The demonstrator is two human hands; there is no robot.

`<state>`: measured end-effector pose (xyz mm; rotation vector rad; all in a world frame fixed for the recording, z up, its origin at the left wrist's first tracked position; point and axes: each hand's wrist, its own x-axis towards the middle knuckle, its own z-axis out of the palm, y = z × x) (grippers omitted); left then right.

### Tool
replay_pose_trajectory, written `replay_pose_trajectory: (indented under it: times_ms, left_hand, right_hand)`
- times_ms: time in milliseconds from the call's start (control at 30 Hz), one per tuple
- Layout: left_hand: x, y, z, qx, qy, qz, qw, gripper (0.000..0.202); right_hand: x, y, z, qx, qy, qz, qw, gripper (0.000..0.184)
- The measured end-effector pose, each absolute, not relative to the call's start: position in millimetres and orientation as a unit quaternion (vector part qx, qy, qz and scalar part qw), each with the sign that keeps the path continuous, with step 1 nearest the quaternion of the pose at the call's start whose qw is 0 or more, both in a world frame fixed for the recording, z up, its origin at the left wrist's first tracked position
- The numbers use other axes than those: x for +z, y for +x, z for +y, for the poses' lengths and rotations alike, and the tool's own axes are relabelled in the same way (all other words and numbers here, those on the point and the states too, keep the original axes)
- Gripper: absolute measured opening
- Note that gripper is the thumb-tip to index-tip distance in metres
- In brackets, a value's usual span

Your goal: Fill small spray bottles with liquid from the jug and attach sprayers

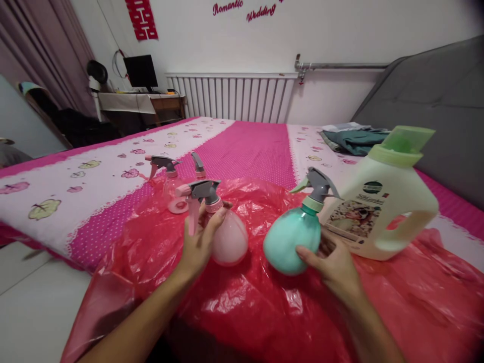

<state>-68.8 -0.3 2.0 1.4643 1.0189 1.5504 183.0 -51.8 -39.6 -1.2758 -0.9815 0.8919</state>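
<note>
Head view: the left hand [201, 242] has its fingers wrapped round the neck of a pink spray bottle [231, 239], and the right hand [338, 267] has its fingers around the side of a tilted green spray bottle [289, 242]. Both are over a red plastic sheet [249, 315] at the bed's [245, 146] near edge, with a detergent jug [381, 201] towards the sheet's right edge and two other spray bottles [177, 205] near its far left corner.

Pink sprayer [230, 238] near tilted turquoise sprayer [290, 240]

A white radiator [232, 98] ran along the pale wall [340, 30] beyond the pink-patterned bed [249, 143]; at left hung a mauve curtain [45, 40], and the floor [38, 307] seemed tiled.
</note>
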Motion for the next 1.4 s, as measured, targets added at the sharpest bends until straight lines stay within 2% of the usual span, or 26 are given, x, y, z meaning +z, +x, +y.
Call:
replay_pose_trajectory:
  times_ms: [167,267,367,533,600,700,767,900,1000,1100,1200,1333,1400]
  left_hand:
    - [1.3,-67.8,3.3,0.624,0.501,0.417,0.431,0.032]
    - [0.4,-68.3,6.8,0.639,0.436,0.420,0.475,0.032]
    - [-0.5,-68.5,7.3,0.639,0.439,0.412,0.479,0.031]
    - [3.0,-63.3,5.4,0.645,0.430,0.409,0.482,0.030]
    - [7.5,-61.7,6.7,0.642,0.388,0.401,0.527,0.029]
    - [14.6,-63.6,8.6,0.569,0.306,0.366,0.669,0.027]
    - [17.4,-67.3,6.4,0.534,0.319,0.333,0.709,0.028]
    - [20.0,-73.4,-8.0,0.507,0.494,0.230,0.668,0.031]
    - [23.6,-72.5,-17.5,0.512,0.459,0.166,0.706,0.036]
    - [26.8,-70.2,-17.9,0.530,0.454,0.204,0.687,0.028]
    - [27.7,-71.1,-13.4,0.509,0.389,0.212,0.738,0.033]
    - [28.0,-73.9,-12.4,0.545,0.415,0.235,0.689,0.026]
    - [28.8,-73.9,-14.0,0.541,0.401,0.215,0.707,0.030]
  right_hand:
    - [-37.2,182.3,-51.4,0.414,-0.548,-0.406,0.603,0.078]
    - [-34.6,184.2,-51.2,0.382,-0.567,-0.378,0.624,0.078]
    - [-33.2,183.8,-50.8,0.409,-0.552,-0.394,0.610,0.072]
    - [-35.2,178.4,-50.2,0.402,-0.556,-0.384,0.618,0.084]
    - [-36.6,178.4,-50.6,0.414,-0.552,-0.389,0.610,0.083]
    - [-38.5,182.1,-50.1,0.412,-0.559,-0.386,0.608,0.081]
    - [-39.6,185.3,-48.5,0.404,-0.567,-0.380,0.609,0.084]
    - [-40.3,188.2,-45.4,0.395,-0.575,-0.380,0.608,0.089]
    - [-38.7,186.7,-46.2,0.394,-0.569,-0.390,0.608,0.085]
    - [-37.4,184.7,-48.4,0.399,-0.559,-0.403,0.605,0.081]
    - [-38.8,184.1,-49.3,0.395,-0.556,-0.422,0.597,0.080]
    - [-42.9,184.6,-48.3,0.385,-0.559,-0.440,0.588,0.080]
    - [-44.2,184.9,-47.9,0.384,-0.561,-0.439,0.588,0.082]
